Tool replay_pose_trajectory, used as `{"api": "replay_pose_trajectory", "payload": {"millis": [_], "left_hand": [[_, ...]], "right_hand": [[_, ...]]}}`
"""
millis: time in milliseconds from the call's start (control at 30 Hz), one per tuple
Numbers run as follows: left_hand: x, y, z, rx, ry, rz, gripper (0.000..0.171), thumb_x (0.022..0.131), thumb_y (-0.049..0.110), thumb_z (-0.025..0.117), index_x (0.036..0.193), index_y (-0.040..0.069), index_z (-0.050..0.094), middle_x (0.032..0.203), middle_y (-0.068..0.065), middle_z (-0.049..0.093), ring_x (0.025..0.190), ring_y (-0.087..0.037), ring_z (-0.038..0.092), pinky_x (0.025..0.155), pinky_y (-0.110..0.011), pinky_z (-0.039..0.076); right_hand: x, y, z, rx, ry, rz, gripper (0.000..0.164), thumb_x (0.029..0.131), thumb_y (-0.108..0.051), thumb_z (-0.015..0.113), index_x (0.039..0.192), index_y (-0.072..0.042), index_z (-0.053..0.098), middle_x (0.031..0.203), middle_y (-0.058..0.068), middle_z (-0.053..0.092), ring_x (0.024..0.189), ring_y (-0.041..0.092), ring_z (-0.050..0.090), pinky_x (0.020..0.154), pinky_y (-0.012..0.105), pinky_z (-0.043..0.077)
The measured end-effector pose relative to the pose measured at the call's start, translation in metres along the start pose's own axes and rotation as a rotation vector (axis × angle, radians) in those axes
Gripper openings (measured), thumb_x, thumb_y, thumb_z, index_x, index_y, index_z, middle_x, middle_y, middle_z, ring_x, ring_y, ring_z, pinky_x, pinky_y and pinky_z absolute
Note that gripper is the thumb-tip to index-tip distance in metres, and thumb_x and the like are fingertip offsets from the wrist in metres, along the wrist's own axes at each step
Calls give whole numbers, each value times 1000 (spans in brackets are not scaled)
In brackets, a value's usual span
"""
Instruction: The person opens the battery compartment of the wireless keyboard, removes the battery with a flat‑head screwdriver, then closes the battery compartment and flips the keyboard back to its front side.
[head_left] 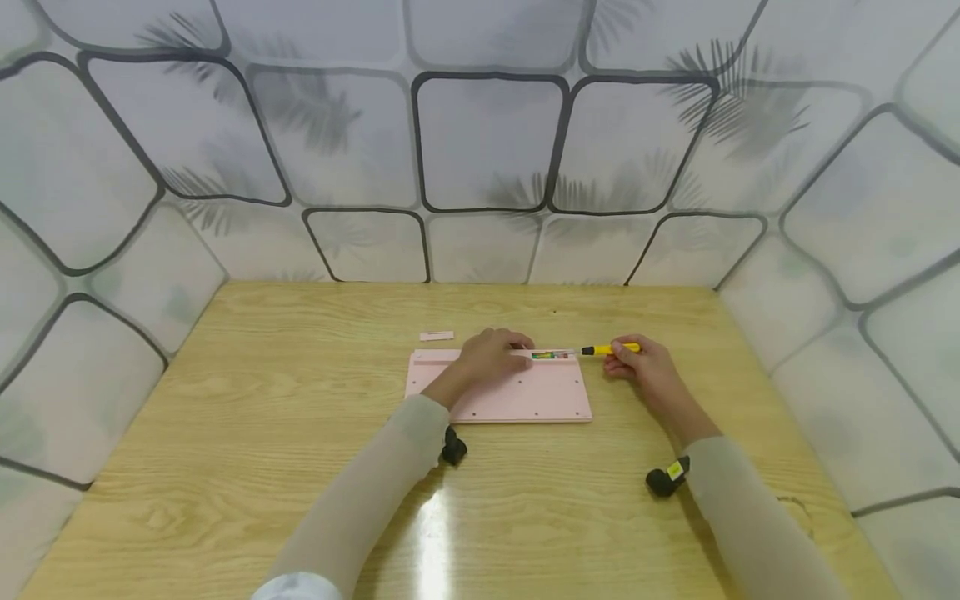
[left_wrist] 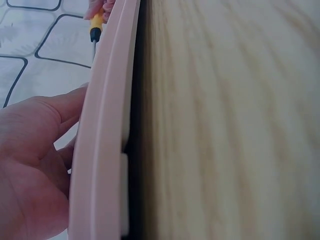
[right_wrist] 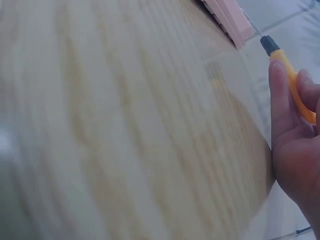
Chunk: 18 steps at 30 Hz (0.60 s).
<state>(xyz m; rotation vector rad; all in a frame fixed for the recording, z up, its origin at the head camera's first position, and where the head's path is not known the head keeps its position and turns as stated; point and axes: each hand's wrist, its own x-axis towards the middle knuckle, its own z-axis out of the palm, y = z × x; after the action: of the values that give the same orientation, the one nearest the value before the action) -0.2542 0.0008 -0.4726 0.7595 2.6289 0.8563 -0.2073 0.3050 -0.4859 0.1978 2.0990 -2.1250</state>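
A pink keyboard [head_left: 540,400] lies face down on the table, small screws dotting its underside. Along its far edge an open battery compartment [head_left: 551,355] shows colourful batteries. My left hand [head_left: 491,354] grips the keyboard's far edge beside the compartment, thumb on the near side and fingers toward the back; its fingertips are partly hidden in the left wrist view. A screwdriver [head_left: 600,350] with yellow handle and black collar is pinched in my right hand [head_left: 645,367]. Its metal shaft points left, tip at the compartment's right end. Whether the tip touches a battery I cannot tell.
Behind the keyboard's left part lies a small pink battery cover [head_left: 437,336]. The wooden table [head_left: 262,400] reaches back to patterned cloth walls [head_left: 487,142] on three sides. Black wrist cameras [head_left: 453,448] hang under both forearms.
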Motion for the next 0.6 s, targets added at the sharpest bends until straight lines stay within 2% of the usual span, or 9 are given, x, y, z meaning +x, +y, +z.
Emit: {"api": "replay_pose_trajectory", "payload": {"millis": [167, 400, 600], "left_hand": [[0, 2, 0, -2, -5, -3, 32, 99, 37, 64, 130, 30, 67, 125, 4, 70, 117, -20, 62, 98, -43, 46], [-1, 2, 0, 1, 2, 1, 32, 98, 37, 64, 130, 31, 67, 126, 4, 69, 118, -20, 62, 97, -43, 45], [0, 1, 0, 6, 5, 2, 32, 98, 37, 64, 129, 31, 68, 126, 4, 69, 118, -20, 62, 97, -43, 45]], "right_hand": [[1, 2, -2, 51, -4, 9, 37, 105, -11, 52, 130, 14, 43, 82, 4, 73, 74, 13, 72, 74, 26, 60], [0, 5, -1, 45, -8, -27, 29, 104, -17, 56, 120, 6, 49, 81, 2, 72, 74, 11, 72, 73, 25, 60], [-2, 2, 1, 43, -2, -28, 26, 104, -18, 55, 118, 4, 50, 81, 2, 72, 74, 11, 71, 74, 25, 60]]}}
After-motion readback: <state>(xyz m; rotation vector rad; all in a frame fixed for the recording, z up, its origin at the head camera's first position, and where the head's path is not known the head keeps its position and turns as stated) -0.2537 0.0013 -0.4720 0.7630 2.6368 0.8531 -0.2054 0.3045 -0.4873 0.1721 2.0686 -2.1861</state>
